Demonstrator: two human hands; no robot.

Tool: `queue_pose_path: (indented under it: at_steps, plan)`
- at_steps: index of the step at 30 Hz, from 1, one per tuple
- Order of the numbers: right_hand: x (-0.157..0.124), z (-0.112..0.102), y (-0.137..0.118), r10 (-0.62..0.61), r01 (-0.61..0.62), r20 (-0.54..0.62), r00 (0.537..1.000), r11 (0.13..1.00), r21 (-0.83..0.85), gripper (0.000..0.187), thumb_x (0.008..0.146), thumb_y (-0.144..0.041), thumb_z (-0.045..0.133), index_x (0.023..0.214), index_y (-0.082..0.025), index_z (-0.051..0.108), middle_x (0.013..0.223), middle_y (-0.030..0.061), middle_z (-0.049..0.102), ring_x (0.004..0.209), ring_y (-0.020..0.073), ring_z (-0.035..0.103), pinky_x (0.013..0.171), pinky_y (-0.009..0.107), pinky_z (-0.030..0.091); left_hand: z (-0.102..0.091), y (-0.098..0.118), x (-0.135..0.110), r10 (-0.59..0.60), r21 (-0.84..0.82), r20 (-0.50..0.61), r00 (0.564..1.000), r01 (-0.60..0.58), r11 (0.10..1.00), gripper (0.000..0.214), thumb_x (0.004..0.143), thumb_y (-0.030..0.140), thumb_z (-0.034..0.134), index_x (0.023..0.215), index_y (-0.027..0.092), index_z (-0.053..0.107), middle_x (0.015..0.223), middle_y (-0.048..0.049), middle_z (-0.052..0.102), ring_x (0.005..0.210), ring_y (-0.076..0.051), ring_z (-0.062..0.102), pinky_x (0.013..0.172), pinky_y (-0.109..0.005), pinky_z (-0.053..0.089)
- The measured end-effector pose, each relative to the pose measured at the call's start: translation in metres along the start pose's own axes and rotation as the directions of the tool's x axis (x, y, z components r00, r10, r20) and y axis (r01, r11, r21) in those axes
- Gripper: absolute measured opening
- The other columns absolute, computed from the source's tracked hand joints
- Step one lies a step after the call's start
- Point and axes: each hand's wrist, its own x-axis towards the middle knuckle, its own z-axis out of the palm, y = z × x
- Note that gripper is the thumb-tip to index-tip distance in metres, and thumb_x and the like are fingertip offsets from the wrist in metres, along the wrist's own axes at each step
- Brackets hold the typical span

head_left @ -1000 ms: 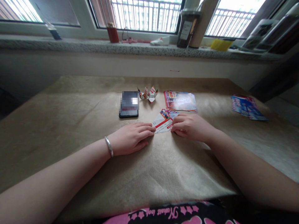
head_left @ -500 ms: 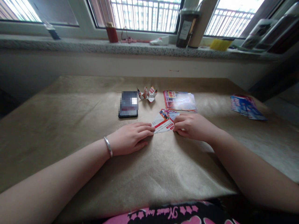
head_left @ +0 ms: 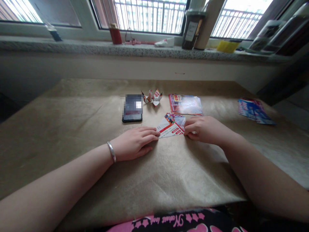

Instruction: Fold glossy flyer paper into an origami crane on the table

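Note:
A folded piece of printed paper (head_left: 171, 126), white with red bands and a coloured patch, lies flat on the table between my hands. My left hand (head_left: 137, 141) rests palm down with fingers stretched out, its fingertips on the paper's left corner. At the right edge my right hand (head_left: 202, 130) has its fingers curled and pinched together on the paper. Just behind the paper is a stack of colourful printed sheets (head_left: 185, 104). A folded paper figure with pointed tips (head_left: 153, 97) stands farther back, beside a dark phone (head_left: 132, 109) whose screen is blurred out.
Several blue and red printed cards (head_left: 254, 111) lie at the table's right. A brown cover (head_left: 96, 180) spreads over the table. On the stone windowsill (head_left: 84, 48) stand a red container (head_left: 115, 33), a dark lidded container (head_left: 191, 30) and a yellow item (head_left: 228, 46).
My right hand has slid a little to the right along the paper's edge, uncovering more of its printed right end. My left hand has stayed in place.

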Motion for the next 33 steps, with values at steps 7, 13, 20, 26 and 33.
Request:
queue_pose_path:
  at_steps: [7,13,20,26,33]
  plan:
    - [-0.0020,-0.0002,0.0022,-0.008,0.008,-0.001,1.000,1.000,-0.021,0.019,0.074,-0.013,0.053,0.073,-0.025,0.067,0.081,-0.0026,0.068,0.068,0.0106,0.059,0.057,0.023,0.035,-0.0004,0.0001,-0.0002,-0.005,-0.007,0.007,1.000,0.005,1.000,0.026,0.086,0.021,0.050,0.111,0.016,0.056,0.128,-0.0099,0.055,0.124,-0.022,0.046,0.102,-0.041,0.043]
    - [-0.0029,-0.0024,-0.0005,0.008,-0.008,-0.010,1.000,1.000,-0.026,0.021,0.073,-0.012,0.053,0.074,-0.026,0.068,0.080,-0.0031,0.068,0.067,0.0104,0.059,0.056,0.023,0.034,0.0011,-0.0010,-0.0018,-0.041,-0.031,0.006,0.999,0.041,0.999,0.019,0.086,0.019,0.049,0.103,0.015,0.057,0.130,-0.0108,0.053,0.125,-0.022,0.045,0.102,-0.039,0.043]
    - [-0.0022,-0.0029,-0.0020,0.041,-0.041,0.022,0.999,0.999,-0.027,0.018,0.071,-0.012,0.053,0.071,-0.025,0.067,0.082,-0.0026,0.069,0.069,0.0118,0.060,0.056,0.024,0.034,0.0006,-0.0017,-0.0019,-0.068,-0.061,0.013,0.998,0.068,0.996,0.011,0.087,0.018,0.045,0.089,0.015,0.055,0.131,-0.0112,0.052,0.126,-0.021,0.044,0.104,-0.037,0.041]
    - [-0.0026,-0.0028,-0.0025,0.049,-0.048,0.016,0.999,0.999,-0.020,0.018,0.070,-0.012,0.052,0.069,-0.024,0.065,0.083,-0.0022,0.069,0.069,0.0122,0.059,0.056,0.024,0.034,-0.0021,-0.0006,-0.0009,-0.070,-0.073,-0.002,0.998,0.070,0.995,0.010,0.087,0.018,0.045,0.084,0.015,0.054,0.130,-0.0120,0.053,0.124,-0.020,0.047,0.102,-0.038,0.044]
    - [-0.0013,-0.0049,-0.0048,0.059,-0.059,0.039,0.997,0.998,0.007,0.016,0.069,-0.011,0.052,0.067,-0.022,0.063,0.081,-0.0008,0.067,0.070,0.0128,0.058,0.059,0.024,0.035,-0.0026,-0.0012,-0.0006,-0.090,-0.104,0.005,0.996,0.090,0.990,0.012,0.088,0.019,0.045,0.082,0.015,0.053,0.131,-0.0118,0.053,0.124,-0.021,0.047,0.102,-0.037,0.043]
